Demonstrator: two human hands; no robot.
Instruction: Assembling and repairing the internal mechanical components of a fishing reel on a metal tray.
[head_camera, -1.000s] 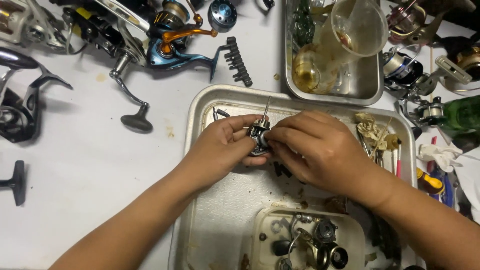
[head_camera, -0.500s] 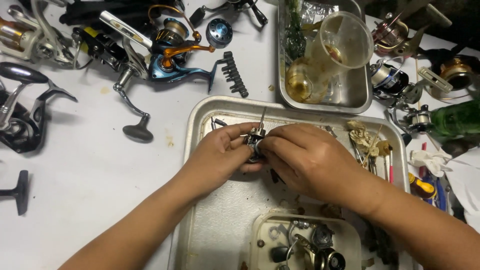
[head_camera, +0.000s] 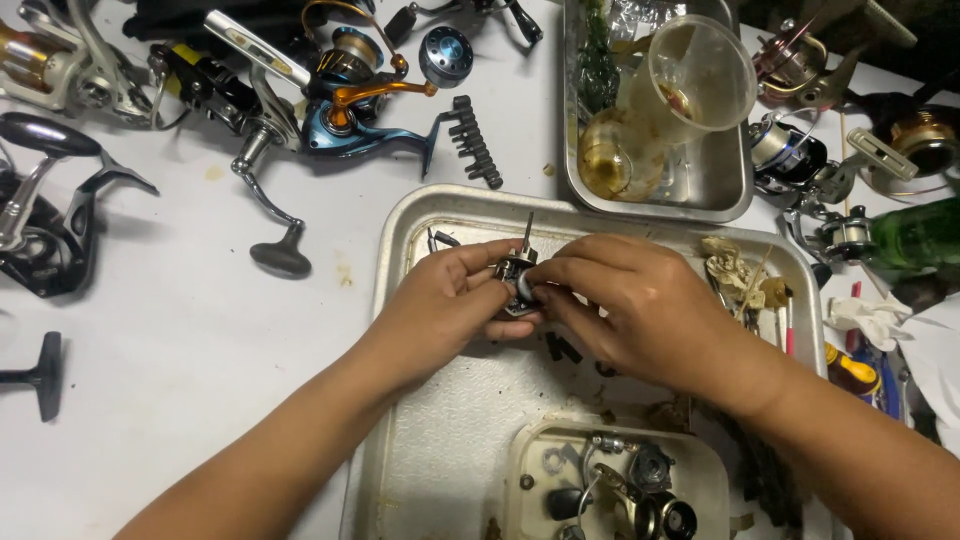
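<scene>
Hands on a small dark metal reel part (head_camera: 516, 280) above the dented steel tray (head_camera: 400, 240).

My left hand (head_camera: 450, 300) pinches the part from the left; my right hand (head_camera: 630, 305) grips it from the right, fingers curled round it, a thin pin sticking up from it. A blue and orange spinning reel (head_camera: 350, 110) lies well apart on the white counter (head_camera: 180, 330).
</scene>
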